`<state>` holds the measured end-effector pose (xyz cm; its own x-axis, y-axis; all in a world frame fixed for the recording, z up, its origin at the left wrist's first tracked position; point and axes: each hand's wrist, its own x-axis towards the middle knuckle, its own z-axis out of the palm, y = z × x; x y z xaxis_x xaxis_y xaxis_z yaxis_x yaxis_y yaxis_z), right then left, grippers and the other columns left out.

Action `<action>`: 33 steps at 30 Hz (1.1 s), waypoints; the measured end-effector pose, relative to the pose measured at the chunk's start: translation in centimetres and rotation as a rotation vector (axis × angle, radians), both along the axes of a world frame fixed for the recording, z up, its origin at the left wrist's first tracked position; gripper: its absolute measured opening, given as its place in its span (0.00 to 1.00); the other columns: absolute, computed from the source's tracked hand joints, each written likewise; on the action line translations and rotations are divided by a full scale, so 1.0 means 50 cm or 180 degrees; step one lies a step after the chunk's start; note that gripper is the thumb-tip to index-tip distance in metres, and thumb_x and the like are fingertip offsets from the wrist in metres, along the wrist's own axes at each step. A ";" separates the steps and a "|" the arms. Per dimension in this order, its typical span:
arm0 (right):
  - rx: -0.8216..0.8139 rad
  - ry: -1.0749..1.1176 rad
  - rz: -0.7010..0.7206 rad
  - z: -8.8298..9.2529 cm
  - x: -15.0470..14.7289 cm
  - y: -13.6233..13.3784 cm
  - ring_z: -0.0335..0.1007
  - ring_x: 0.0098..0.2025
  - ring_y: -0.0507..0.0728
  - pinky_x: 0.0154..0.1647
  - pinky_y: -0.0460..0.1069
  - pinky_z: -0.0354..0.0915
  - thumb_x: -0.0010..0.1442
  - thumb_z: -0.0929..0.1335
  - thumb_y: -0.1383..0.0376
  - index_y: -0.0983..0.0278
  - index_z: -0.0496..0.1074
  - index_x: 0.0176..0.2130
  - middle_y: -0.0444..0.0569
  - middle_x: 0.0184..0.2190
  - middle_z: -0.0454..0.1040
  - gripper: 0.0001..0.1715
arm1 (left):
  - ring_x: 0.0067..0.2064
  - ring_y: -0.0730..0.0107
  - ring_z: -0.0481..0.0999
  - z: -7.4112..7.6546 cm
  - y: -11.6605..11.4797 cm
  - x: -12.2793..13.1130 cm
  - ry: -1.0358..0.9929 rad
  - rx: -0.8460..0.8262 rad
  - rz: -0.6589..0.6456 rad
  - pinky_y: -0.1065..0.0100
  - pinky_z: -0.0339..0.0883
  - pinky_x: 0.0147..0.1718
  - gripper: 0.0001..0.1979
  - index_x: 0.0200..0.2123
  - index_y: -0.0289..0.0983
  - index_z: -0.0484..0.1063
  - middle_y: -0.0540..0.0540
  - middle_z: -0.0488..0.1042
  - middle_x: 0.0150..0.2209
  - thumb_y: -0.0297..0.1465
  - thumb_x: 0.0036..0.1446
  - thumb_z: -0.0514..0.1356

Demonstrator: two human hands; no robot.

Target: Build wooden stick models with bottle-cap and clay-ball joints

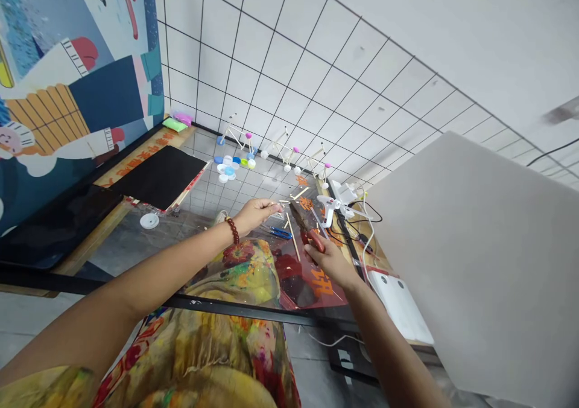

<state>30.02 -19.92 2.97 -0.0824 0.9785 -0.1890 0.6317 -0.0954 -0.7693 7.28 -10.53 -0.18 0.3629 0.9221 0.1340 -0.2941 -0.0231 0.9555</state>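
Observation:
My left hand [259, 215], with a beaded bracelet at the wrist, pinches something small and pale over the glass table; the object is too small to make out. My right hand [329, 258] is wrapped round the red handles of pliers [301, 219], whose dark jaws point up and left, close to the left fingertips. Thin wooden sticks [293, 237] lie between and beyond the hands. A blue tool [281, 233] rests on the glass between them. Small stick structures [283, 154] with pink and white ends stand along the back edge.
Bottle caps [228, 168] cluster at the back. A black sheet [160, 175] and a round white lid [149, 221] lie to the left. On the right are a white device [332, 206], cables and a large pale panel [488, 263]. A grid-patterned wall rises behind.

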 end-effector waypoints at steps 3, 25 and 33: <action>0.0412 -0.0429 -0.0193 -0.009 0.016 0.007 0.65 0.27 0.54 0.30 0.49 0.62 0.58 0.65 0.53 0.63 0.69 0.40 0.44 0.27 0.71 0.17 | 0.30 0.76 0.70 -0.011 0.004 -0.002 -0.0671 -0.0694 -0.0197 0.72 0.65 0.34 0.15 0.31 0.33 0.75 0.49 0.73 0.28 0.40 0.51 0.66; 0.0746 -0.1529 0.0232 -0.016 -0.009 0.021 0.72 0.38 0.59 0.40 0.51 0.64 0.56 0.65 0.62 0.61 0.69 0.48 0.50 0.39 0.77 0.20 | 0.43 0.64 0.81 -0.030 0.027 -0.030 -0.1376 -0.1805 -0.0467 0.56 0.69 0.51 0.05 0.40 0.33 0.71 0.39 0.79 0.41 0.27 0.62 0.56; 0.0655 -0.1489 0.0028 -0.019 0.015 0.015 0.72 0.36 0.57 0.38 0.50 0.64 0.55 0.65 0.61 0.63 0.70 0.47 0.49 0.38 0.77 0.20 | 0.39 0.68 0.81 -0.031 0.029 -0.025 -0.1329 -0.1856 -0.0308 0.63 0.72 0.48 0.06 0.36 0.30 0.72 0.37 0.80 0.37 0.24 0.63 0.55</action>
